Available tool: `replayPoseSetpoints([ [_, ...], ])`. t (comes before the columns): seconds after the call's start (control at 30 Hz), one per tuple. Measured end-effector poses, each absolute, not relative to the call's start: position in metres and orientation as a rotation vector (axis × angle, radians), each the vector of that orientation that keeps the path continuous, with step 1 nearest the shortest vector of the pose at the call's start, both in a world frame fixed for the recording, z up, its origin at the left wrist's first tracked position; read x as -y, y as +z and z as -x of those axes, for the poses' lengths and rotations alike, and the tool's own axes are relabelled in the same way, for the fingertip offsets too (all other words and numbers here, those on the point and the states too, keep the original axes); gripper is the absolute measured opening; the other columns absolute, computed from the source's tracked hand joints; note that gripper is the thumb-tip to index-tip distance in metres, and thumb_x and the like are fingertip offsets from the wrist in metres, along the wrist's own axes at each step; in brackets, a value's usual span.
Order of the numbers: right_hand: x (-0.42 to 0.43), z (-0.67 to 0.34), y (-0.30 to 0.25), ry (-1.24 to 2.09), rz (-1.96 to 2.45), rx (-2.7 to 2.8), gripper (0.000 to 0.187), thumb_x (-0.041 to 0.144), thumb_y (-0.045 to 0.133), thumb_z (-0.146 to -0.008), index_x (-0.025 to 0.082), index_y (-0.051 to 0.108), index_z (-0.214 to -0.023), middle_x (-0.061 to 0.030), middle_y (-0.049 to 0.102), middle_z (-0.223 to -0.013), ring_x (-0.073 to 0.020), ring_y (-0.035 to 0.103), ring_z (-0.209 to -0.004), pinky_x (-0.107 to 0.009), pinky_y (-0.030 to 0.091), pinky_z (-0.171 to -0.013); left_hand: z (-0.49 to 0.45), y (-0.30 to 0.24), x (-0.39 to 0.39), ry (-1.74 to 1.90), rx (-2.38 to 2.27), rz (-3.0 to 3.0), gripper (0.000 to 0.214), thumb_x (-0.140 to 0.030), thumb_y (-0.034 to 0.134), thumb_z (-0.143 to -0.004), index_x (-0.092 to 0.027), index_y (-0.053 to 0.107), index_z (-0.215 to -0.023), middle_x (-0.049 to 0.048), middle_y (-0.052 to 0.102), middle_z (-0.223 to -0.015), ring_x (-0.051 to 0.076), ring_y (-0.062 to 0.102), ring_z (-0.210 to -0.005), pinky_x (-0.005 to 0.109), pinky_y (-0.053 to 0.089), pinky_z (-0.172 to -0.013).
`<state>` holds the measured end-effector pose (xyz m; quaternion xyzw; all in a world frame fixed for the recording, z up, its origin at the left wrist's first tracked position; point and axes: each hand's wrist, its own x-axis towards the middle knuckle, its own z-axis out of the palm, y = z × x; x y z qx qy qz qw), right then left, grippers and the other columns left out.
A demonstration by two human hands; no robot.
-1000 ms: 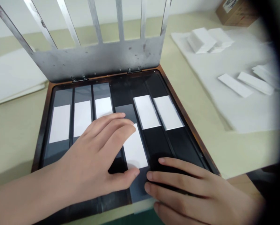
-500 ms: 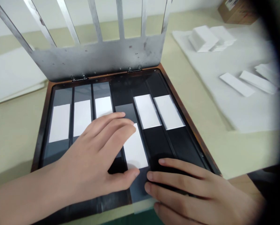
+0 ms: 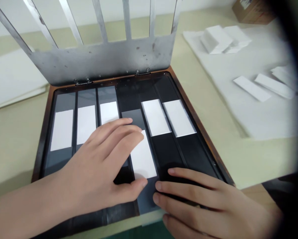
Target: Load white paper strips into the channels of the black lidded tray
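My left hand (image 3: 106, 159) arches over a white rectangular card (image 3: 145, 159) on a dark glossy strip (image 3: 149, 196) in a shallow black tray with brown edges (image 3: 203, 142). Its fingers and thumb are apart, with the index fingertip by the card's upper end and the thumb by its lower left corner. Whether they press on it I cannot tell. My right hand (image 3: 203, 205) lies with fingers stretched out over the tray's near right part, fingertips beside the strip's right edge. Left of my left hand are white cards (image 3: 62, 130) on similar dark strips, partly covered by it.
A slotted metal lid (image 3: 109, 59) stands raised on hinges at the tray's far edge. Two more white cards (image 3: 156, 118) lie in the right slots. On a white sheet (image 3: 228, 73) at right are stacked white cards (image 3: 217, 39) and loose ones (image 3: 252, 88). A cardboard box (image 3: 253, 11) stands behind.
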<state>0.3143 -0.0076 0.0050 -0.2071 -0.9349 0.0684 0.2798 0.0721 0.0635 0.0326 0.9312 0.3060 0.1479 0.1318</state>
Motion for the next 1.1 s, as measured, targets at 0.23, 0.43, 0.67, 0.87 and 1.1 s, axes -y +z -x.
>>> replayPoseSetpoints([
  [0.23, 0.015, -0.309, 0.007, 0.276, 0.676, 2.451, 0.022, 0.020, 0.049, -0.096, 0.021, 0.070, -0.095, 0.0038, 0.069, -0.109, -0.0156, 0.058, -0.115, -0.038, 0.041, -0.111, -0.072, 0.032, -0.064, 0.438, -0.877, -2.700, 0.049, -0.029, 0.062, -0.081, -0.010, 0.043, -0.123, 0.0112, 0.052, -0.128, 0.027, 0.035, -0.133, 0.046, 0.034, -0.113],
  [0.43, 0.016, -0.311, 0.007, 0.275, 0.685, 2.459, 0.022, 0.018, 0.048, -0.096, 0.021, 0.070, -0.096, 0.0044, 0.069, -0.110, -0.0152, 0.057, -0.116, -0.038, 0.039, -0.112, -0.071, 0.033, -0.063, 0.439, -0.866, -2.706, 0.051, -0.031, 0.063, -0.081, -0.009, 0.044, -0.123, 0.0114, 0.053, -0.127, 0.028, 0.036, -0.132, 0.045, 0.034, -0.112],
  [0.67, 0.015, -0.309, 0.006, 0.280, 0.691, 2.455, 0.022, 0.018, 0.047, -0.097, 0.020, 0.069, -0.096, 0.0044, 0.069, -0.111, -0.0157, 0.056, -0.117, -0.039, 0.039, -0.112, -0.072, 0.032, -0.064, 0.447, -0.855, -2.716, 0.053, -0.032, 0.064, -0.080, -0.008, 0.044, -0.123, 0.0130, 0.051, -0.128, 0.030, 0.036, -0.132, 0.047, 0.034, -0.111],
  [0.87, 0.013, -0.310, 0.009, 0.279, 0.685, 2.454, 0.022, 0.019, 0.047, -0.097, 0.020, 0.069, -0.096, 0.0042, 0.070, -0.110, -0.0159, 0.057, -0.116, -0.039, 0.040, -0.112, -0.067, 0.046, -0.072, 0.461, -0.773, -2.781, 0.054, -0.035, 0.066, -0.077, -0.008, 0.048, -0.121, 0.0126, 0.051, -0.129, 0.029, 0.036, -0.132, 0.043, 0.032, -0.112],
  [1.1, 0.012, -0.308, 0.006, 0.206, 0.685, 2.464, 0.024, 0.017, 0.044, -0.097, 0.022, 0.068, -0.096, 0.0061, 0.070, -0.109, -0.0154, 0.061, -0.111, -0.038, 0.045, -0.108, -0.038, 0.068, -0.095, 0.375, -0.427, -2.951, 0.049, -0.035, 0.067, -0.075, -0.012, 0.059, -0.118, 0.0072, 0.063, -0.119, 0.030, 0.040, -0.128, 0.044, 0.034, -0.107],
])
